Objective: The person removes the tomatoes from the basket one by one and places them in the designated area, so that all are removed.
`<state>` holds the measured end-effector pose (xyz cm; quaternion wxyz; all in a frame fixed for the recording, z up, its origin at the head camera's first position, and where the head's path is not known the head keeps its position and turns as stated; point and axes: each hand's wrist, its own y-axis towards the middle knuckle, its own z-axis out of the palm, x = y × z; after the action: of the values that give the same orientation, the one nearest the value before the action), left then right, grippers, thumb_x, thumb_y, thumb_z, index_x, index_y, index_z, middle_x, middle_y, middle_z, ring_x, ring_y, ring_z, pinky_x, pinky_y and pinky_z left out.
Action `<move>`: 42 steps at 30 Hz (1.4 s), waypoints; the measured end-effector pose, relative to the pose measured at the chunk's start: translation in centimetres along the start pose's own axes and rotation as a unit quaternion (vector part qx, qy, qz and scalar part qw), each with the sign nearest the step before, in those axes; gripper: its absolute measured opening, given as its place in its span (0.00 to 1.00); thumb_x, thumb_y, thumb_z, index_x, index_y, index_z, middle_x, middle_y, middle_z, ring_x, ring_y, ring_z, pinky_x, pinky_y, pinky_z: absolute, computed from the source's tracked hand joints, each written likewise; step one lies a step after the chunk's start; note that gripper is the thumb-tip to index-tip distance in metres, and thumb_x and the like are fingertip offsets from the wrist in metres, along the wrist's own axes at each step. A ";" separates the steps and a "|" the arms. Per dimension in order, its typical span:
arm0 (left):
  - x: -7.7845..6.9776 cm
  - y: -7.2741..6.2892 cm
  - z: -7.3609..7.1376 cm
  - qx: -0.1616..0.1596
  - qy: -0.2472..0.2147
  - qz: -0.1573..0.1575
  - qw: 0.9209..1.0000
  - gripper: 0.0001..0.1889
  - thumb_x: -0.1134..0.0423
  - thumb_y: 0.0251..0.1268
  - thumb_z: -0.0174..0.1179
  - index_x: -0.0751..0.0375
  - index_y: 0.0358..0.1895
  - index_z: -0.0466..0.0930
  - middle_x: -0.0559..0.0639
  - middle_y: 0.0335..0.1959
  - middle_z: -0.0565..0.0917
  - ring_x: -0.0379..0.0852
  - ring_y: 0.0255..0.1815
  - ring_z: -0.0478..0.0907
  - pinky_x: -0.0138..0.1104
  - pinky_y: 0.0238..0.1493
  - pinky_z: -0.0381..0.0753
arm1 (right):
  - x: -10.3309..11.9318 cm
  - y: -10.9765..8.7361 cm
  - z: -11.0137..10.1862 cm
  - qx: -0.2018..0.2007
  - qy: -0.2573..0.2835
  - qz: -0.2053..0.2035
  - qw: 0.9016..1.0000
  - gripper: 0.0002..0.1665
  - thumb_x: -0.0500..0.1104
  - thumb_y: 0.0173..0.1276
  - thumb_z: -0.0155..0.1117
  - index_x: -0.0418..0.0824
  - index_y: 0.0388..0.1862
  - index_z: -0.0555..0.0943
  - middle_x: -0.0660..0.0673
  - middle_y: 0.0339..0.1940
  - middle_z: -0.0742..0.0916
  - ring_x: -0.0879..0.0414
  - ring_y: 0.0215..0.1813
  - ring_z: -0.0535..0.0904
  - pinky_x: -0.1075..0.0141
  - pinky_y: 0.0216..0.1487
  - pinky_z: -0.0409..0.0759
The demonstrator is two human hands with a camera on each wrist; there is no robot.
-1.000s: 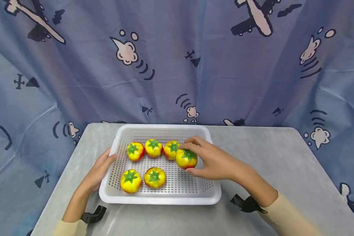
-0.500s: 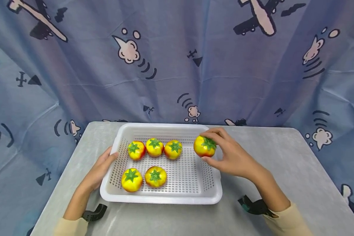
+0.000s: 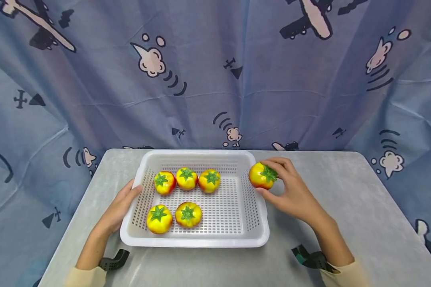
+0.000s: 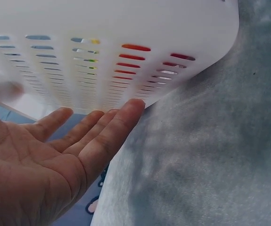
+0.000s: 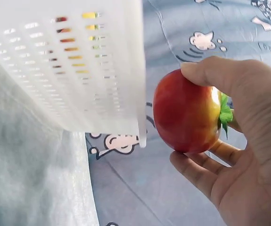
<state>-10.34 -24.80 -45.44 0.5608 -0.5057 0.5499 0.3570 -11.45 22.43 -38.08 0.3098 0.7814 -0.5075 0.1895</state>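
A white perforated plastic basket (image 3: 194,242) sits on the grey table. My left hand (image 3: 120,207) holds its left side, the thumb on the rim and the fingers (image 4: 109,136) along the outside of the wall. My right hand (image 3: 294,195) grips a round, glossy, tomato-like fruit (image 3: 262,175), yellow and red with a green star-shaped leafy top. That fruit overlaps the basket's right rim in the head view. In the right wrist view, the held fruit (image 5: 184,113) is beside the rim, pinched between thumb and fingers. Several similar fruits (image 3: 188,215) lie in the basket's left and middle.
Inside the basket, the fruits stand in a back row and a front row. Grey tabletop (image 3: 330,179) extends to the right of the basket. A blue curtain (image 3: 201,79) with printed planes hangs behind the table. Both wrists wear black straps (image 3: 115,261).
My right hand has lifted the fruit from the right end of the back row and carried it rightward to the basket's right rim. My left hand keeps its hold.
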 end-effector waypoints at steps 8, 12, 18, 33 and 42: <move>0.0 0.1 0.0 0.000 -0.001 0.005 1.000 0.35 0.45 0.90 0.36 0.59 0.87 0.43 0.81 0.74 0.67 0.70 0.64 0.81 0.53 0.52 0.93 | -1.2 -0.8 0.0 -0.043 0.000 0.034 0.999 0.48 0.39 0.61 0.82 0.39 0.78 0.69 0.34 0.72 0.74 0.38 0.68 0.73 0.28 0.63 0.82; 0.0 0.0 -0.1 -0.001 0.001 0.002 1.000 0.35 0.45 0.90 0.36 0.59 0.87 0.42 0.81 0.75 0.66 0.71 0.65 0.81 0.54 0.53 0.93 | -1.7 -0.8 0.3 -0.043 -0.002 0.041 0.998 0.48 0.40 0.62 0.82 0.37 0.77 0.68 0.32 0.73 0.73 0.36 0.70 0.73 0.28 0.64 0.81; -0.1 0.0 -0.2 -0.003 0.005 0.004 1.000 0.35 0.45 0.90 0.36 0.56 0.88 0.42 0.80 0.77 0.64 0.76 0.68 0.77 0.55 0.54 0.92 | -3.2 -0.7 0.3 -0.051 -0.007 0.049 0.997 0.47 0.40 0.64 0.80 0.36 0.78 0.68 0.31 0.74 0.72 0.33 0.71 0.72 0.27 0.64 0.81; 0.1 -0.1 0.1 0.000 0.002 -0.006 1.000 0.35 0.46 0.90 0.36 0.57 0.87 0.41 0.80 0.76 0.66 0.73 0.66 0.80 0.55 0.52 0.93 | -7.2 -1.1 2.2 -0.025 -0.020 0.077 0.996 0.46 0.41 0.65 0.80 0.33 0.77 0.68 0.27 0.71 0.70 0.33 0.67 0.72 0.30 0.65 0.82; 0.0 -0.1 -0.1 -0.003 0.003 -0.003 1.000 0.34 0.46 0.90 0.36 0.58 0.87 0.41 0.80 0.77 0.65 0.73 0.67 0.79 0.54 0.54 0.92 | -8.4 -1.1 3.1 -0.011 -0.038 0.078 0.996 0.47 0.42 0.64 0.81 0.32 0.77 0.68 0.28 0.69 0.71 0.36 0.63 0.75 0.35 0.62 0.85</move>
<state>-10.25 -24.93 -45.36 0.5591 -0.5096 0.5489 0.3555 -13.94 26.28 -45.81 0.2829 0.7428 -0.5803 0.1773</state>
